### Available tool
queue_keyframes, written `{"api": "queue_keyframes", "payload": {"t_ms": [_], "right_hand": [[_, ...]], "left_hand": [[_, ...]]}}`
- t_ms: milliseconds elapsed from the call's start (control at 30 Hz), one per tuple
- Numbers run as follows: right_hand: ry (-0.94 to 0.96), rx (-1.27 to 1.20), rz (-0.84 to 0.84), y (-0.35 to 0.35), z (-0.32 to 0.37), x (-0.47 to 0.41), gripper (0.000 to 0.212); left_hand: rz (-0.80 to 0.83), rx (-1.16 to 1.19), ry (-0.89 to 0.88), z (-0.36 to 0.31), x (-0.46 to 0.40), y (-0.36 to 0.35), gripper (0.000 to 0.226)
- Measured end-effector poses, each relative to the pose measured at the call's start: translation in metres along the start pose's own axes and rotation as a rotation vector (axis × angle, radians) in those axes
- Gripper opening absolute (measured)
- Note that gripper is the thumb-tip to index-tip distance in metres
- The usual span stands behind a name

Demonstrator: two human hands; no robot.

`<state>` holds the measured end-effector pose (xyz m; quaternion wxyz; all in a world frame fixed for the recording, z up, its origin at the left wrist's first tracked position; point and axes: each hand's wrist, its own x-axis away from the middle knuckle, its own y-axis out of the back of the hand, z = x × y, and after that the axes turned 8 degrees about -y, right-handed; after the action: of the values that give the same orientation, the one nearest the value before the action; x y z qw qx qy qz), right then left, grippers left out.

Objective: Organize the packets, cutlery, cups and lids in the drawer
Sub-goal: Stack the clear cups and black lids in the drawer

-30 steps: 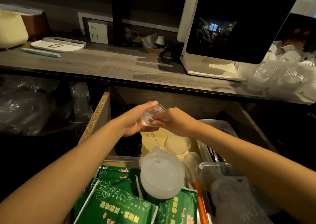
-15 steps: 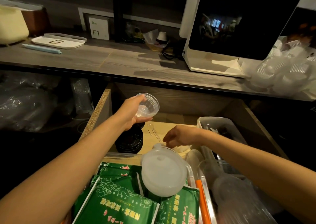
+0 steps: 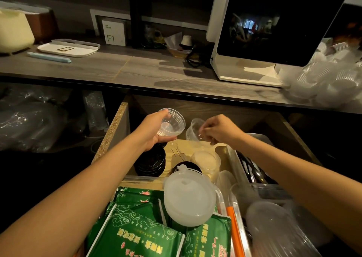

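A second clear cup (image 3: 193, 130) was pinched at its rim by the right hand (image 3: 219, 130), just beside the clear sauce cup (image 3: 171, 123) gripped by the left hand (image 3: 154, 132), both above the open drawer (image 3: 115, 131). Nesting was judged the step in hand: rims were best aligned squarely and pressed lightly, since such thin plastic would likely buckle. Both cups were small, transparent and ribbed, over the stack of black lids (image 3: 150, 163).

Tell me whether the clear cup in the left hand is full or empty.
Empty: the clear cup in the left hand shows its bare bottom through the mouth.
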<state>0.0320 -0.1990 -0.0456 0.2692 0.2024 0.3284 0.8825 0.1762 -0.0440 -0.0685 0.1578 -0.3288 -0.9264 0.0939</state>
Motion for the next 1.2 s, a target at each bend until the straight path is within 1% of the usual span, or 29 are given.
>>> {"api": "queue_keyframes", "payload": {"t_ms": [67, 133, 233, 367, 433, 467, 500, 567, 633, 667, 733, 800, 833, 900, 1000, 1033, 1100, 1200], "right_hand": [[-0.027, -0.157, -0.062, 0.009, 0.008, 0.002, 0.009], [-0.042, -0.286, -0.101, 0.014, 0.017, 0.004, 0.009], [-0.039, -0.326, -0.098, 0.010, 0.028, 0.005, 0.011], [-0.055, -0.187, -0.041, -0.012, 0.031, 0.001, 0.028], [-0.028, -0.029, -0.051, -0.023, 0.030, -0.001, 0.029], [0.010, 0.081, -0.063, -0.027, 0.029, -0.001, 0.027], [0.053, 0.171, -0.071, -0.029, 0.029, 0.000, 0.026], [0.106, 0.222, -0.059, -0.028, 0.027, 0.002, 0.026], [0.115, 0.184, 0.019, -0.020, 0.024, 0.005, 0.032], [0.091, 0.136, 0.070, -0.015, 0.021, 0.005, 0.038], [0.014, -0.008, 0.147, -0.003, 0.013, 0.007, 0.049], [-0.028, -0.071, 0.176, 0.007, 0.001, 0.009, 0.049], [-0.029, -0.035, 0.197, 0.011, -0.006, 0.011, 0.045], [-0.018, 0.127, 0.294, 0.018, -0.020, 0.014, 0.036], [0.049, 0.353, 0.572, 0.019, -0.041, 0.020, 0.028], [0.094, 0.389, 0.666, 0.018, -0.046, 0.022, 0.030], [0.151, 0.395, 0.804, 0.013, -0.055, 0.023, 0.040], [0.177, 0.388, 0.880, 0.006, -0.061, 0.018, 0.045]], "left_hand": [[0.012, -0.005, 0.000, 0.000, 0.000, 0.000, 0.031], [0.039, -0.002, 0.006, 0.001, 0.001, 0.000, 0.042], [0.130, 0.007, 0.042, 0.001, 0.003, -0.001, 0.059], [0.336, -0.063, 0.076, -0.001, 0.011, -0.002, 0.068], [0.395, -0.083, 0.076, -0.002, 0.016, -0.003, 0.069], [0.400, -0.109, 0.067, -0.003, 0.019, -0.005, 0.066], [0.394, -0.152, 0.053, -0.003, 0.021, -0.006, 0.059], [0.379, -0.219, 0.035, -0.004, 0.025, -0.009, 0.039], [0.363, -0.227, 0.050, -0.004, 0.027, -0.010, 0.026], [0.349, -0.224, 0.060, -0.004, 0.028, -0.011, 0.022], [0.311, -0.220, 0.075, -0.003, 0.029, -0.012, 0.020], [0.276, -0.221, 0.075, -0.002, 0.028, -0.012, 0.022], [0.264, -0.217, 0.072, -0.001, 0.028, -0.013, 0.022], [0.251, -0.216, 0.067, -0.001, 0.029, -0.014, 0.020], [0.238, -0.238, 0.056, 0.000, 0.030, -0.014, 0.020], [0.234, -0.239, 0.053, 0.000, 0.030, -0.014, 0.022], [0.227, -0.245, 0.050, 0.001, 0.030, -0.015, 0.026], [0.222, -0.263, 0.048, 0.003, 0.030, -0.015, 0.029]]}}
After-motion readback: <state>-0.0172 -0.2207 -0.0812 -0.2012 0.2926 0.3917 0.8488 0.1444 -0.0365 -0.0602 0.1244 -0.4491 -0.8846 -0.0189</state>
